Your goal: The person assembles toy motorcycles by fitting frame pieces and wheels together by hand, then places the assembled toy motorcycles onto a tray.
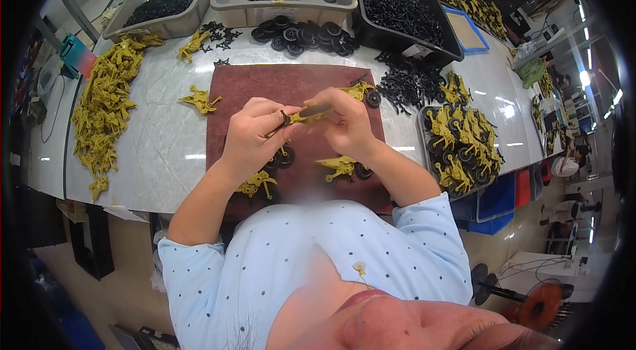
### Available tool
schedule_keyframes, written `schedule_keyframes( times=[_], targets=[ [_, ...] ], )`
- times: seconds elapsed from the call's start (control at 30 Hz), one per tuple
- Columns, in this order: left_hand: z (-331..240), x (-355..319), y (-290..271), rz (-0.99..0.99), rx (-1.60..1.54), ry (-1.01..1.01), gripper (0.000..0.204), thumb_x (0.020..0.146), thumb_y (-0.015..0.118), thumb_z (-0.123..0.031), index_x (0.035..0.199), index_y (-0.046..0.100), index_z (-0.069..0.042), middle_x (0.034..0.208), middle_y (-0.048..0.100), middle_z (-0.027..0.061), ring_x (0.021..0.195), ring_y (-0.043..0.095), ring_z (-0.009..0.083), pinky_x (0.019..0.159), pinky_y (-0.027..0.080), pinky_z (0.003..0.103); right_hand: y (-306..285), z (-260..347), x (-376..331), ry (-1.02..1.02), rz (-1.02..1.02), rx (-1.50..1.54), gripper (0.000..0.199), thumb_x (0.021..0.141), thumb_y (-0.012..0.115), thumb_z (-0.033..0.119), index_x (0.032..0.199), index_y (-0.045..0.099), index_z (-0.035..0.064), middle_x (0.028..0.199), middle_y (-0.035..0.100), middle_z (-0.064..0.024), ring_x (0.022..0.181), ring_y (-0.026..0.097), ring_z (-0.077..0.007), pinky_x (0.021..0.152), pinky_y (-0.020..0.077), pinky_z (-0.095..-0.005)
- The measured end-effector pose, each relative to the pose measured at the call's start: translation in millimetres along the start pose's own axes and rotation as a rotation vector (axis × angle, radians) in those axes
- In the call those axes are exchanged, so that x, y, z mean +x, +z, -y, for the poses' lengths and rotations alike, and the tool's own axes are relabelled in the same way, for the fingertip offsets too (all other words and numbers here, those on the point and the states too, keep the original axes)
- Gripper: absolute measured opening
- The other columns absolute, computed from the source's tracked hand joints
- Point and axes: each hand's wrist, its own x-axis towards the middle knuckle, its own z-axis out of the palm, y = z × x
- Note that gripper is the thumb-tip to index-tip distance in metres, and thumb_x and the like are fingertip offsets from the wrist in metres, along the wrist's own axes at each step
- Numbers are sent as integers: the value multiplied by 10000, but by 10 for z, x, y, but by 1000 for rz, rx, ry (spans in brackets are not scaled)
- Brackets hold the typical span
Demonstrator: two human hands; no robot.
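Note:
Above a dark red mat point(225, 85), both my hands are closed on one yellow plastic part point(297, 118) fitted with a black wheel point(315, 111), seen almost edge-on. My left hand point(252, 135) pinches its left end, where a small black piece point(285, 118) shows between the fingers. Around the wheel side curl the fingers of my right hand point(350, 121). On the mat lie yellow parts with wheels: one point(255, 184) below my left hand, another point(340, 168) below my right, and a third point(360, 90) at the far right. A yellow part point(200, 100) rests at the mat's left edge.
Yellow parts are heaped at the left point(106, 111). Loose black wheels point(301, 37) lie beyond the mat, before a grey tub point(285, 15). A black bin point(404, 12) stands behind small black parts point(411, 82). Wheeled yellow parts fill a tray point(462, 148) at right.

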Motion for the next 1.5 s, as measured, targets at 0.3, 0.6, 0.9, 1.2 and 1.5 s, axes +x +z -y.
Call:
schedule_keyframes(
  times=[0.3, 0.6, 0.9, 1.2, 1.5],
  targets=[
    [-21, -41, -37, -193, 280, 320, 315, 676, 736, -75, 991, 727, -71, 984, 683, 54, 942, 635, 218, 843, 437, 383, -138, 184, -51, 198, 60, 760, 455, 876, 562, -14, 1324, 483, -9, 1297, 526, -112, 1179, 528, -223, 1003, 449, -323],
    [-134, -133, -87, -102, 408, 360, 397, 794, 705, -308, 1154, 677, -145, 1269, 572, 106, 1106, 584, 246, 999, 375, 488, -140, 306, -208, 487, 75, 477, 366, 949, 573, 100, 1294, 500, 1, 1175, 602, -73, 988, 604, -113, 860, 511, -273],
    [-163, -377, 21, 55, -472, -319, 419, 813, 736, -70, 1196, 594, 25, 1140, 655, 122, 1042, 620, 185, 861, 502, 281, -94, 300, -321, 119, 45, 87, 376, 862, 668, 60, 1222, 567, 25, 1154, 617, -77, 1010, 616, -178, 876, 505, -289],
    [-185, -438, 171, -89, -622, -296, 338, 821, 732, -134, 1103, 632, 24, 1089, 676, 132, 978, 637, 199, 844, 506, 300, -38, 266, -358, -19, -45, -137, 401, 762, 748, 126, 1132, 624, 35, 1069, 650, -105, 926, 631, -235, 781, 518, -326],
    [-121, -476, 219, -94, -552, -240, 296, 824, 724, -127, 1067, 647, 24, 1048, 689, 118, 932, 631, 182, 792, 511, 279, 113, 192, -480, 49, -91, -90, 348, 759, 726, 43, 1092, 628, 67, 1030, 665, -88, 916, 639, -252, 773, 522, -339]
  ],
)
